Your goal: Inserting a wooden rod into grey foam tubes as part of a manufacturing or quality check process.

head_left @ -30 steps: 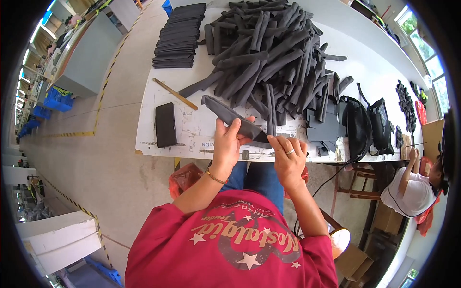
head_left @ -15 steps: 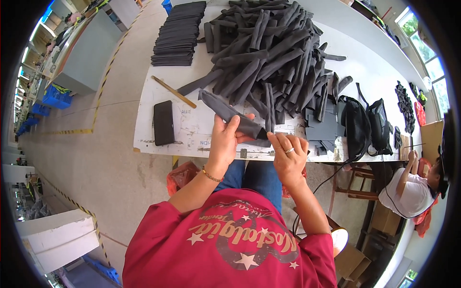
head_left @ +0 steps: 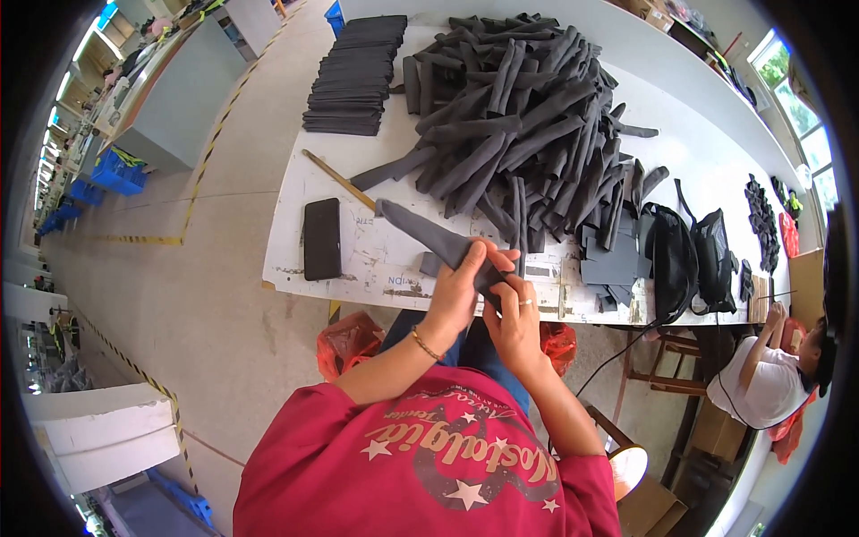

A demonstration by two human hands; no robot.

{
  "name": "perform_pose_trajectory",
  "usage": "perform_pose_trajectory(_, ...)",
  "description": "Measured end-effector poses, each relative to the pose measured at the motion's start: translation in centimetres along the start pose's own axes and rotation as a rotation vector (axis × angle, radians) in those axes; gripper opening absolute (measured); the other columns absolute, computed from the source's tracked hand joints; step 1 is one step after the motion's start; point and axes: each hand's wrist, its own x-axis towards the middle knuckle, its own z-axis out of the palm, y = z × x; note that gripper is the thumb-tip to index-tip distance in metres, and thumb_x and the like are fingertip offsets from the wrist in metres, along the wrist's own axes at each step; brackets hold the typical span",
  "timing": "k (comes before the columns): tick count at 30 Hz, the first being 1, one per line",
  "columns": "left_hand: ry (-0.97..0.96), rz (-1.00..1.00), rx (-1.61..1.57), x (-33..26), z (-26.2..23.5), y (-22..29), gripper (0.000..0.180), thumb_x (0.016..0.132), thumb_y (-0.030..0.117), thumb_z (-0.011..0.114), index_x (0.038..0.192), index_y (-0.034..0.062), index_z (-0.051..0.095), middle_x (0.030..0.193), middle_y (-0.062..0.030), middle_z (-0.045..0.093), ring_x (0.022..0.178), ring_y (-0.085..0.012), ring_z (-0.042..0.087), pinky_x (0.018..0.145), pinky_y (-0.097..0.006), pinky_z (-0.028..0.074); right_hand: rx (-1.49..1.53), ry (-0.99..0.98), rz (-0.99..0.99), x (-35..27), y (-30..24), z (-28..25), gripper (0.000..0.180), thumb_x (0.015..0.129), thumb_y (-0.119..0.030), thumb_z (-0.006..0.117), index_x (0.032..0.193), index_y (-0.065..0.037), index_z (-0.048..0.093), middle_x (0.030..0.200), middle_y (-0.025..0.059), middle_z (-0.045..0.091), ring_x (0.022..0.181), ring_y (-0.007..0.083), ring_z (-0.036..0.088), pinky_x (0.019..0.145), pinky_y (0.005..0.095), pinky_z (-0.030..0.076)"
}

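Note:
A long dark grey fabric tube (head_left: 416, 231) slants from upper left down toward me above the table's front edge. My left hand (head_left: 458, 288) is closed around its lower part, thumb on top and fingers on the far side. Right beside it, my right hand (head_left: 514, 320) pinches the near end of the tube; its fingertips partly hide that end. Beyond my hands lies a big loose heap of similar dark fabric tubes (head_left: 528, 125). A neat stack of flat dark strips (head_left: 353, 76) sits at the far left of the table.
A black phone (head_left: 322, 237) and a thin wooden stick (head_left: 335, 176) lie at the table's left. To the right are flat dark fabric pieces (head_left: 616, 261) and a black bag (head_left: 669, 264) with a cord. Red plastic bags (head_left: 349, 345) hang below; another person (head_left: 761, 380) sits far right.
My right hand has moved left and down, close against my left. The tube's near end has swung down toward me. The whole view has shifted slightly.

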Motion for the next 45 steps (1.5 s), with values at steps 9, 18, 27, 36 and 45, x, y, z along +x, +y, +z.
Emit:
perform_pose_trajectory(9, 0.023, 0.025, -0.111, 0.5, 0.0, 1.7, 0.028, 0.100, 0.032, 0.048, 0.104, 0.0058, 0.057, 0.107, -0.0149, 0.067, 0.109, -0.0231, 0.061, 0.094, -0.037, 0.045, 0.026, -0.018, -0.037, 0.6, 0.3, -1.9, 0.029, 0.076, 0.000, 0.070, 0.101, -0.003, 0.056, 0.102, 0.0171, 0.056, 0.086, 0.0368, 0.060, 0.071, 0.0426, 0.051)
perform_pose_trajectory(18, 0.000, -0.131, -0.119, -0.4, -0.2, -0.2, 0.028, 0.100, 0.029, 0.048, 0.108, 0.0037, 0.058, 0.108, -0.0168, 0.065, 0.107, -0.0237, 0.061, 0.095, -0.035, 0.046, 0.166, -0.142, 0.036, 2.0, 0.5, -1.4, 0.025, 0.073, -0.001, 0.072, 0.092, -0.002, 0.056, 0.099, 0.0158, 0.057, 0.086, 0.0358, 0.061, 0.069, 0.0415, 0.051)
perform_pose_trajectory(27, 0.010, 0.135, -0.062, 0.6, 1.7, 3.5, 0.036, 0.097, 0.035, 0.053, 0.107, 0.0002, 0.057, 0.096, -0.0138, 0.066, 0.096, -0.0286, 0.064, 0.093, -0.040, 0.047, 0.112, -0.015, -0.233, 3.6, 0.8, -3.2, 0.023, 0.069, 0.003, 0.074, 0.084, -0.001, 0.057, 0.089, 0.0124, 0.059, 0.072, 0.0296, 0.060, 0.059, 0.0380, 0.049)
perform_pose_trajectory(36, -0.045, 0.125, -0.178, -0.1, 1.7, 2.2, 0.030, 0.098, 0.032, 0.050, 0.106, 0.0045, 0.056, 0.097, -0.0110, 0.067, 0.109, -0.0317, 0.060, 0.103, -0.044, 0.042, 0.145, 0.006, -0.261, 4.4, 0.4, -3.3, 0.023, 0.067, 0.004, 0.074, 0.084, -0.001, 0.058, 0.089, 0.0118, 0.059, 0.070, 0.0288, 0.059, 0.057, 0.0364, 0.048)
perform_pose_trajectory(45, 0.007, 0.101, -0.191, 0.4, 1.3, 1.7, 0.031, 0.099, 0.031, 0.048, 0.108, 0.0022, 0.057, 0.104, -0.0161, 0.066, 0.112, -0.0309, 0.059, 0.104, -0.043, 0.041, 0.276, -0.072, -0.017, 4.3, -0.1, -3.0, 0.016, 0.076, 0.000, 0.071, 0.085, 0.000, 0.057, 0.088, 0.0107, 0.059, 0.073, 0.0227, 0.059, 0.063, 0.0317, 0.047)
